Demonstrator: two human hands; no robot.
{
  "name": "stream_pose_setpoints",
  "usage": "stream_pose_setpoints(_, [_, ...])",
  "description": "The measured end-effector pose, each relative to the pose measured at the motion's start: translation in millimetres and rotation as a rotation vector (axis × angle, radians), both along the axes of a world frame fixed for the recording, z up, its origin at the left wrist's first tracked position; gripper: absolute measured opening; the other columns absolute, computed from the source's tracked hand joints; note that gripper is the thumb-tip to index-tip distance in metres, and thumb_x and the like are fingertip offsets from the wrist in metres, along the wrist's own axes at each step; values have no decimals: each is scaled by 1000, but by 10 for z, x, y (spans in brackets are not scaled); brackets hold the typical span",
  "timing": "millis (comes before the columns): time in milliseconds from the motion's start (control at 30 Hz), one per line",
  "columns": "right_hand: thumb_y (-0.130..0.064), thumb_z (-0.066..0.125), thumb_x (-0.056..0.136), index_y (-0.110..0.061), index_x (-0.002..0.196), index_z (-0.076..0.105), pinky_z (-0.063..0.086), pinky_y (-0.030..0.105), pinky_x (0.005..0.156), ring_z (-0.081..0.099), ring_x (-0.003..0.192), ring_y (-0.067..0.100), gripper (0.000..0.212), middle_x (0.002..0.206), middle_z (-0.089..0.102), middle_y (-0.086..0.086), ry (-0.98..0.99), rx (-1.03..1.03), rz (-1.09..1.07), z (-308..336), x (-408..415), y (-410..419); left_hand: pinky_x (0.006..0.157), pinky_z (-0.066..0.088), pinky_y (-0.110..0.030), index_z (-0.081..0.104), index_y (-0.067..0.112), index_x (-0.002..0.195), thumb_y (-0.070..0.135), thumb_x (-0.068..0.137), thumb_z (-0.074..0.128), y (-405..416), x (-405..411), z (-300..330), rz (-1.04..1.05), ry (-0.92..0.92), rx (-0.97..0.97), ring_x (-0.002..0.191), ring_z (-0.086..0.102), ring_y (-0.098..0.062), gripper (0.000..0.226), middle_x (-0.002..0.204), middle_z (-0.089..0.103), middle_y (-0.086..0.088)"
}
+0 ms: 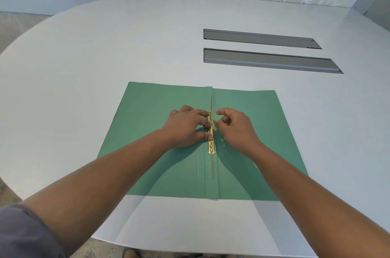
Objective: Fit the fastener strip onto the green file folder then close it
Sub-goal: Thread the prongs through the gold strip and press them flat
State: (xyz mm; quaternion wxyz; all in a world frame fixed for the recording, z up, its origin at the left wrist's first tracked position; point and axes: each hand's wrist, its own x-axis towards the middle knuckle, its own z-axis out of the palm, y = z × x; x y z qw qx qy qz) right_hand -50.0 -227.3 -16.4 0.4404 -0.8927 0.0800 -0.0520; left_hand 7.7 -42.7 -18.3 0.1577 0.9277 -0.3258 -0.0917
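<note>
The left hand [185, 127] presses flat, fingers spread, on the open green card file folder [152, 131] lying on the round white table [84, 63]. The gold metal fastener strip [211, 137] runs lengthwise along the spine, pointing away. The right hand [236, 127] hovers beside it, fingers curled, gripping nothing. Two grey slots [263, 60] lie beyond; the table is bare all around.
</note>
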Motion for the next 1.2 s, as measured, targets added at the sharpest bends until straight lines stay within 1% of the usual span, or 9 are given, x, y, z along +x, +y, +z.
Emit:
stream_pose_setpoints(133, [-26,72,89,-19,106,75,51,28,66,59,62,5,18,71,65,-11,-10,33,32,14,215,44,101,31,-49,68,45,117,72,81,62,6,14,-17,-2,3,-22,138,32,-22,44,150,47,21])
stream_pose_setpoints(200, [-25,74,87,-19,91,76,49,25,62,57,58,1,7,64,64,-16,-4,35,43,2,287,46,100,31,-48,68,45,116,71,81,63,11,17,-25,-1,-3,-28,137,33,-22,44,148,49,22])
stream_pose_setpoints(267, [-22,75,85,-21,80,74,42,20,60,56,54,-1,5,59,64,-19,-5,16,52,-6,334,38,99,30,-47,67,46,116,72,80,63,17,15,-34,3,-5,-36,137,33,-21,44,148,48,22])
stream_pose_setpoints(367, [-18,77,85,-18,83,77,49,27,64,60,61,4,2,69,70,-9,27,57,40,-7,384,-2,100,30,-46,67,47,118,73,80,62,21,13,-38,1,-8,-39,138,32,-21,46,150,46,21])
stream_pose_setpoints(500, [-16,79,84,-19,74,75,58,39,64,60,57,11,11,61,69,-8,73,98,-12,13,461,-72,100,30,-46,67,47,119,74,80,61,22,8,-36,-4,-4,-40,138,32,-20,47,151,45,22])
stream_pose_setpoints(700, [-16,78,83,-17,70,74,57,37,66,60,59,11,14,63,70,-8,113,45,-26,5,603,-96,101,29,-47,66,47,122,74,82,60,21,11,-34,-13,0,-24,139,30,-21,49,154,43,21])
stream_pose_setpoints(900, [-17,79,82,-17,72,74,57,40,68,60,62,14,11,68,70,-3,112,-25,6,9,671,-89,101,28,-46,66,47,122,72,83,60,29,-2,-45,-17,-4,-39,139,30,-21,47,153,44,20])
stream_pose_setpoints(1033, [-15,80,81,-18,71,73,53,33,65,62,63,13,12,69,70,-4,103,-69,40,19,698,-81,102,28,-46,66,46,124,72,84,59,30,-5,-51,-20,-10,-43,139,30,-20,48,152,45,20])
stream_pose_setpoints(1200, [-12,79,81,-15,76,75,55,32,74,71,79,20,7,78,75,0,83,-128,96,47,713,-89,101,28,-45,65,46,126,73,84,58,37,4,-59,-27,-15,-36,140,30,-20,50,152,47,19])
